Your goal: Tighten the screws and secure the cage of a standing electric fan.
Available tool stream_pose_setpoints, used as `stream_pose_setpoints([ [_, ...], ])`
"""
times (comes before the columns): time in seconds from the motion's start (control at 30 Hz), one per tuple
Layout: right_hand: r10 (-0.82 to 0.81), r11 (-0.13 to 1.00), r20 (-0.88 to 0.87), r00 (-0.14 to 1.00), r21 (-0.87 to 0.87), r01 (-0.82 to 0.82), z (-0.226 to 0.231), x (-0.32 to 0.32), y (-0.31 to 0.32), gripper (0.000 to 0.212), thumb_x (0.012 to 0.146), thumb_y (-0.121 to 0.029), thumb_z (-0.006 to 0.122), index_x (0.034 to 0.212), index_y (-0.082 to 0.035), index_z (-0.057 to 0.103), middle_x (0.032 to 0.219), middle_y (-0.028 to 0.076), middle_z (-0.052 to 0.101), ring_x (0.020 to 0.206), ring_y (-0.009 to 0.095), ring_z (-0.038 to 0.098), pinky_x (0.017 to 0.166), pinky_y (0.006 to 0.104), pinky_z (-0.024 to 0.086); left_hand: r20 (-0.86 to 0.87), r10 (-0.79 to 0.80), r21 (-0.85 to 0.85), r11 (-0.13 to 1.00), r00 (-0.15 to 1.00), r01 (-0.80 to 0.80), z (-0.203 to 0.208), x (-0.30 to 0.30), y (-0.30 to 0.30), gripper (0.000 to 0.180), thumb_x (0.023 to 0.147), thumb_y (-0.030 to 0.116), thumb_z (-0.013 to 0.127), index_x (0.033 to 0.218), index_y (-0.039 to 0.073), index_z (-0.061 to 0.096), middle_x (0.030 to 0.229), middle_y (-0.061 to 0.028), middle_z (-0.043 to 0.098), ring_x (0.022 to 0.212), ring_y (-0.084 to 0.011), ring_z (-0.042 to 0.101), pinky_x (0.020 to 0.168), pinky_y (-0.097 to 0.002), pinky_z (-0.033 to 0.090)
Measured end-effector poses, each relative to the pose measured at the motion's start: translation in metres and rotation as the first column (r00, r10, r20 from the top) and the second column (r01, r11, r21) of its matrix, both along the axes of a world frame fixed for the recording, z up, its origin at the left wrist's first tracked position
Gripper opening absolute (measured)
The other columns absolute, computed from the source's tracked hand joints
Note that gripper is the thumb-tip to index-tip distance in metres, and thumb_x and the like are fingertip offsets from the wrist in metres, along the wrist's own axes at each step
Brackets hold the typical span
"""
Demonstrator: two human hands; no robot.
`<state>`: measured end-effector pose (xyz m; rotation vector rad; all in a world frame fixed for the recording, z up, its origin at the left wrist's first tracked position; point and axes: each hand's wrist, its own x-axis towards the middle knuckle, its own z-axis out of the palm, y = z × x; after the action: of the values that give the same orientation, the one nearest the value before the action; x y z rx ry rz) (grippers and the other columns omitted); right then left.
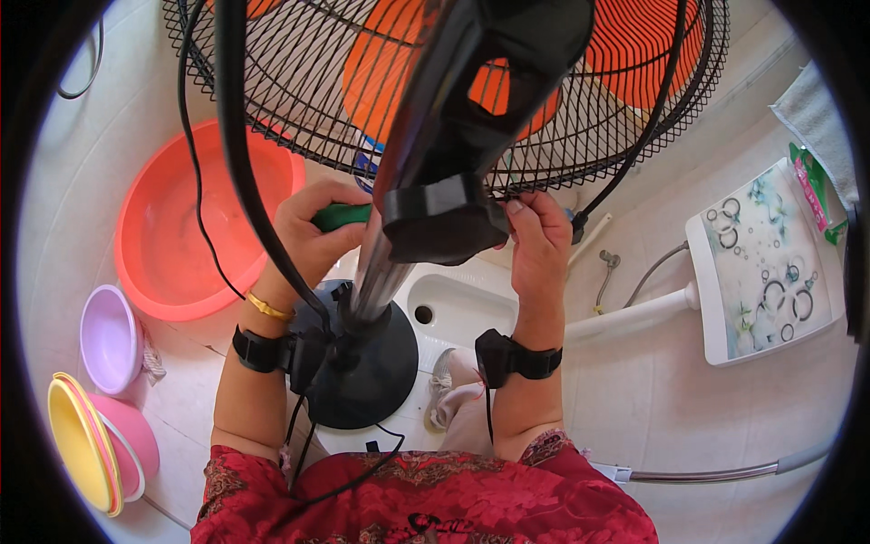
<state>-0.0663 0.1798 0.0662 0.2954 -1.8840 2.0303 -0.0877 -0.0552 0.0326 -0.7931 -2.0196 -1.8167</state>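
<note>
A standing fan rises in front of me, with orange blades (385,68) behind its black wire guard (299,118). Its metal pole (373,279) goes down to a round black base (372,399). My left hand (317,227) is closed around a green handle (343,216), left of the pole; whatever lies beyond the handle is hidden. Right of the black knob (442,218), my right hand (541,240) is closed in a pinch by the guard's lower rim. The knob partly covers those fingertips, so what they hold cannot be made out.
Black cables (237,136) hang before the fan. At left are a large orange-red basin (149,222), a purple basin (100,340) and a yellow-and-pink bucket (140,444). A white squat toilet (467,299) lies beyond the base; a patterned white cistern (761,267) is at right.
</note>
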Motion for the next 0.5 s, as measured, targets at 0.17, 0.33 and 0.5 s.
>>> stream_pose_setpoints([
  [0.17, 0.012, 0.999, -0.011, 1.000, -0.034, -0.013, 0.000, -0.001, -0.004, 0.012, 0.086, -0.005, 0.044, 0.085, 0.002, 0.054, 0.066, 0.003, 0.052, 0.053, 0.008, 0.044, 0.055, 0.0239, 0.046, -0.145, 0.160, -0.142, 0.973, 0.976, -0.181, -0.022, -0.009, 0.004, 0.021, 0.069, 0.000, 0.064, 0.089, -0.001, 0.059, 0.085, -0.0092, 0.056, 0.076, -0.0177, 0.058, 0.068, -0.0249, 0.049],
  [0.33, -0.009, 0.999, -0.030, 0.999, -0.033, 0.008, -0.001, -0.002, -0.005, 0.013, 0.085, -0.003, 0.042, 0.084, 0.003, 0.054, 0.067, 0.004, 0.051, 0.052, 0.008, 0.044, 0.056, 0.0250, 0.047, -0.093, 0.180, -0.140, 0.971, 0.979, -0.192, -0.028, -0.009, 0.007, 0.021, 0.069, 0.002, 0.063, 0.090, -0.002, 0.059, 0.084, -0.0111, 0.056, 0.075, -0.0199, 0.059, 0.067, -0.0262, 0.051],
  [0.5, -0.018, 0.999, -0.062, 0.998, -0.050, 0.015, -0.002, -0.002, -0.005, 0.014, 0.084, -0.002, 0.041, 0.084, 0.004, 0.054, 0.067, 0.005, 0.051, 0.052, 0.008, 0.043, 0.057, 0.0259, 0.047, -0.235, 0.195, -0.168, 0.957, 0.952, -0.238, -0.024, -0.013, 0.006, 0.019, 0.071, 0.006, 0.064, 0.088, -0.001, 0.059, 0.078, -0.0098, 0.057, 0.073, -0.0185, 0.058, 0.062, -0.0248, 0.048],
])
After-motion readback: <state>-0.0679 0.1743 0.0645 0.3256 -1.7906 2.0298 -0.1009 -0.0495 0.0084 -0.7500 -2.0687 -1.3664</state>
